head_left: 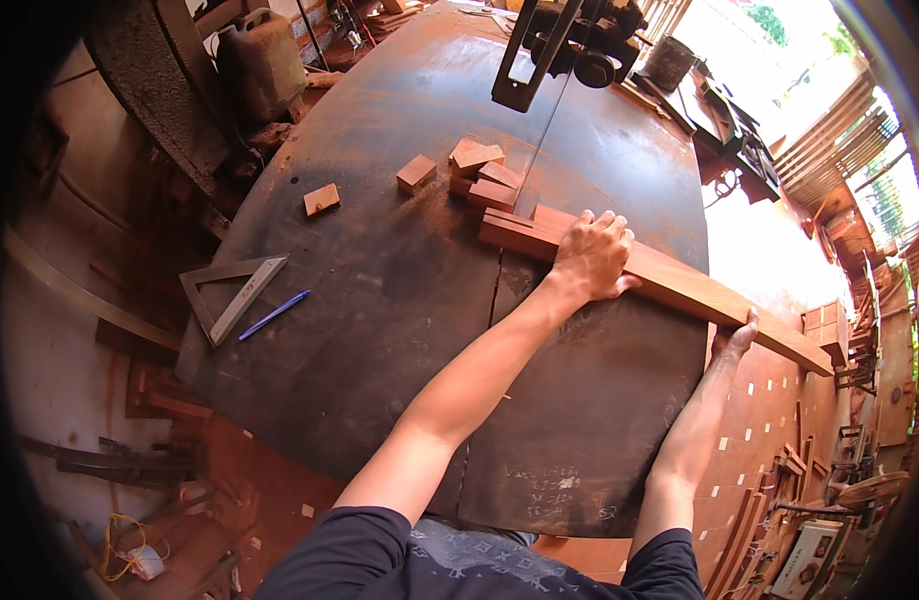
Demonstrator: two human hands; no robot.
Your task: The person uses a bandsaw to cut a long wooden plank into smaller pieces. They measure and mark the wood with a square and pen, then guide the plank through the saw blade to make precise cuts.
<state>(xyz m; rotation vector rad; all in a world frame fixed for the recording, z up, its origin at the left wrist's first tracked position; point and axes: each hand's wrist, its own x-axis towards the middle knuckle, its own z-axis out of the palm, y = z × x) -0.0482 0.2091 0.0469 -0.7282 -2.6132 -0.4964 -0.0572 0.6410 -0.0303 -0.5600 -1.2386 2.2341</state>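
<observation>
A long reddish wooden beam (684,282) lies slantwise over the right half of the dark metal machine table (379,340), its right end sticking out past the table's edge. My left hand (594,258) is closed over the beam near its left part, fingers curled across the far side. Further along, my right hand (736,336) grips it from the near side, just beyond the table edge. The beam's left end shows a notched step. Small wooden blocks (491,190) lie against and near that end, with sawdust around them.
Above the far table hangs a black saw guide (577,55). Two loose blocks, one a small offcut (321,199), lie left of the pile. A triangular set square (234,297) and a blue pen (274,315) rest at left. Stacked timber (741,540) stands on the tiled floor at right.
</observation>
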